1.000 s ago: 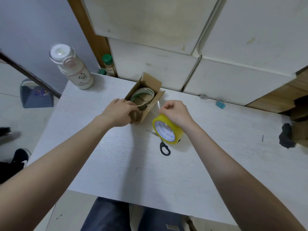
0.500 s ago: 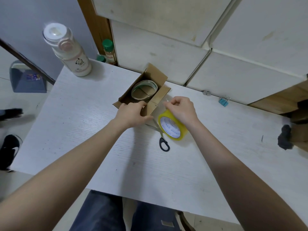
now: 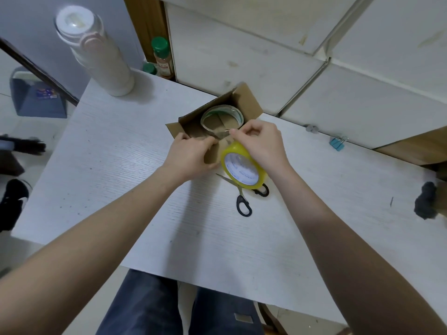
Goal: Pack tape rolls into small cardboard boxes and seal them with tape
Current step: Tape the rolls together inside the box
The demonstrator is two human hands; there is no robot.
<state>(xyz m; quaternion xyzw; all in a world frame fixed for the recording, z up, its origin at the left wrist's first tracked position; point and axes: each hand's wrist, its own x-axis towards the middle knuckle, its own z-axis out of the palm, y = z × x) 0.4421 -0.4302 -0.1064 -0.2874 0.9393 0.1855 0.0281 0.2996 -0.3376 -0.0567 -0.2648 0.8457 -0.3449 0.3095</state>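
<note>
One tape roll [image 3: 221, 119] already sits inside the open cardboard box [image 3: 244, 100] at 12 o'clock on the tabletop [image 3: 121, 165]. The flaps are unsealed. The left hand [image 3: 191, 155] grips the near flap; the right hand [image 3: 262, 143] pinches film from the yellow sealing tape [image 3: 243, 169]. Closing and taping remain.

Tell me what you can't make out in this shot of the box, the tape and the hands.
All in the head view:
- Near wall and near flaps of the cardboard box: covered by the left hand and right hand.
- Scissors: blades partly under the yellow tape roll.
- Print on that roll's core: too small to read.
- Whether a tape strip runs between the hands: unclear.
- Tape roll in the box: lower edge hidden by fingers.
</note>
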